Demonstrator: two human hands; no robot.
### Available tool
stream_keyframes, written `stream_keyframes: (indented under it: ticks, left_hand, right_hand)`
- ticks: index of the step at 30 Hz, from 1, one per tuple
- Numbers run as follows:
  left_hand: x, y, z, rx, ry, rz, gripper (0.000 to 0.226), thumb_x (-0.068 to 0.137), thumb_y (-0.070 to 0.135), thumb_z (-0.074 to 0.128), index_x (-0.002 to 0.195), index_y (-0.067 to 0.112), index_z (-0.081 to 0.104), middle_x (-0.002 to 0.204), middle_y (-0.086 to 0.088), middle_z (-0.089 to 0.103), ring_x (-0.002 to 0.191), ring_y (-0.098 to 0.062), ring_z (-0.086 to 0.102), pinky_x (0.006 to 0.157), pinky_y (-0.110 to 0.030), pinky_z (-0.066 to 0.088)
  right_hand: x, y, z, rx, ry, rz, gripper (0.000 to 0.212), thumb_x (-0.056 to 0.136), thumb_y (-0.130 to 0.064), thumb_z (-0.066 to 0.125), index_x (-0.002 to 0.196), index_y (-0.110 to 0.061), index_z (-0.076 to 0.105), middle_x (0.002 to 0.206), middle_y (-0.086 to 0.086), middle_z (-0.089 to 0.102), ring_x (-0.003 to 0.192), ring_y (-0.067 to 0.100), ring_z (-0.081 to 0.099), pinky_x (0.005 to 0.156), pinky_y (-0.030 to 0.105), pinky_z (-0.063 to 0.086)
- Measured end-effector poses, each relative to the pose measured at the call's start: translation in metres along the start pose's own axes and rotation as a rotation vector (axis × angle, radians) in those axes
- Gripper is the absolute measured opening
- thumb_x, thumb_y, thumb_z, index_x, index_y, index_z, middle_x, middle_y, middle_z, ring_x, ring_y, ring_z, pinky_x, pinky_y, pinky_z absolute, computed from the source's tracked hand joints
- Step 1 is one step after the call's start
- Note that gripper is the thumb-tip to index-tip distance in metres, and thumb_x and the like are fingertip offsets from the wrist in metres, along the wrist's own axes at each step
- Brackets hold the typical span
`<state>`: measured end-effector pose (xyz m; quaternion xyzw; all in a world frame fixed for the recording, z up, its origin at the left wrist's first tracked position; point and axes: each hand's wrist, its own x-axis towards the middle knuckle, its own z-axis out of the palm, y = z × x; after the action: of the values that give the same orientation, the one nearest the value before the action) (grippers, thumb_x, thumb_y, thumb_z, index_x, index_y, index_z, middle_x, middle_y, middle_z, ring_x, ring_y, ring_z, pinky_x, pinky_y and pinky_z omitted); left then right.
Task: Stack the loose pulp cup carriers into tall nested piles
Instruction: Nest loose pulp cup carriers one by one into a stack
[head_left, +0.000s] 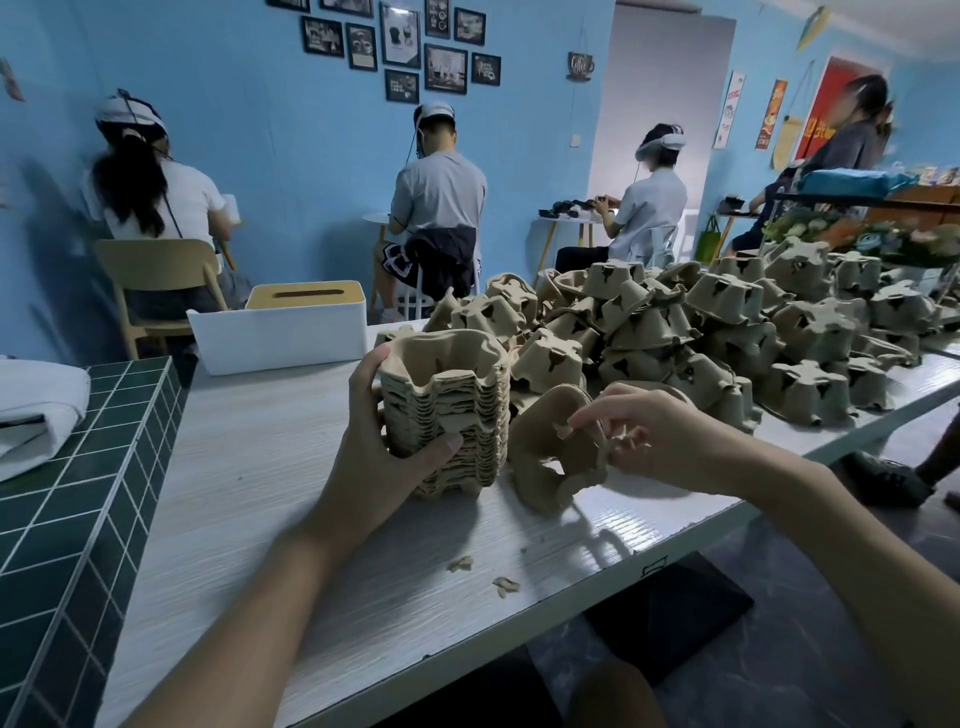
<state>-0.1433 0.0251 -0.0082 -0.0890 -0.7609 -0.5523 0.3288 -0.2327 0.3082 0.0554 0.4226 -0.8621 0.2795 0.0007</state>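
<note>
Your left hand is clamped around the nested pile, thumb on its near face and fingers wrapped round its far-left side; the pile stands upright on the table, roughly midway between the table's near and far edges, its open cup wells facing up and its long axis vertical. Your right hand pinches the rim of one loose carrier between thumb and fingertips; that carrier is tipped on edge just to the right of the pile, lower edge resting on the table, its underside turned toward the pile and toward you, its broad plane near vertical.

The step in hand appears to be seating this carrier on the pile. To do it well, turn the carrier until its wells open upward like those of the pile, match its outline to the top rim, then lower it straight down along the pile's vertical axis and press evenly so that it nests without tilting. Keep the left hand low on the pile, clear of the top rim.

The unsorted heap lies toward the table's far right edge; torn pulp scraps lie near the near edge
</note>
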Motion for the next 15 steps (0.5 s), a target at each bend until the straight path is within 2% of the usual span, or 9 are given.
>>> stream_keyframes:
  ticks: [3,7,9,12,13,15]
  left_hand:
    - [0.0,0.0,0.0,-0.002,0.012,-0.003,0.09,0.062,0.047,0.081,0.132,0.065,0.027,0.132,0.025,0.055,0.114,-0.003,0.064,0.092,-0.036,0.057]
    - [0.0,-0.002,-0.001,0.006,0.01,0.003,0.09,0.063,0.046,0.081,0.133,0.064,0.027,0.128,0.023,0.058,0.113,-0.005,0.065,0.089,-0.035,0.058]
    - [0.0,-0.002,-0.001,0.005,0.015,0.005,0.089,0.063,0.046,0.081,0.132,0.065,0.028,0.128,0.021,0.058,0.113,-0.005,0.065,0.088,-0.031,0.058]
    - [0.0,0.0,0.0,0.003,0.02,-0.001,0.089,0.063,0.046,0.081,0.131,0.066,0.027,0.133,0.011,0.057,0.112,-0.004,0.065,0.086,-0.025,0.057]
    - [0.0,0.0,0.0,0.002,0.019,-0.002,0.09,0.063,0.045,0.081,0.131,0.065,0.027,0.133,0.011,0.057,0.112,-0.004,0.065,0.085,-0.023,0.057]
    - [-0.001,0.0,0.0,0.008,0.008,0.004,0.093,0.066,0.038,0.084,0.136,0.058,0.025,0.128,0.021,0.058,0.112,-0.003,0.064,0.083,-0.019,0.055]
  right_hand:
    - [-0.004,0.001,0.0,-0.013,0.015,-0.031,0.045,0.076,0.001,0.077,0.108,-0.03,0.074,0.101,-0.009,0.058,0.084,0.002,0.06,0.071,0.017,0.05]
    - [-0.004,0.002,0.001,0.026,0.082,-0.031,0.041,0.076,-0.008,0.081,0.104,-0.037,0.073,0.104,-0.011,0.062,0.082,0.015,0.064,0.078,0.033,0.056]
    - [-0.004,0.001,-0.002,0.09,0.148,-0.018,0.04,0.077,-0.002,0.079,0.1,-0.035,0.072,0.105,-0.004,0.063,0.084,0.015,0.068,0.081,0.032,0.057]
    - [-0.007,-0.008,-0.01,0.193,0.261,-0.008,0.04,0.076,0.003,0.076,0.096,-0.031,0.067,0.105,0.001,0.065,0.09,0.012,0.07,0.084,0.022,0.057]
    - [-0.008,-0.011,-0.012,0.237,0.329,-0.016,0.038,0.076,0.003,0.075,0.097,-0.027,0.067,0.104,0.003,0.065,0.089,0.01,0.07,0.083,0.021,0.057]
    - [-0.008,-0.017,-0.015,0.323,0.482,-0.032,0.034,0.077,0.004,0.074,0.101,-0.02,0.068,0.101,0.007,0.068,0.086,0.011,0.071,0.078,0.023,0.059]
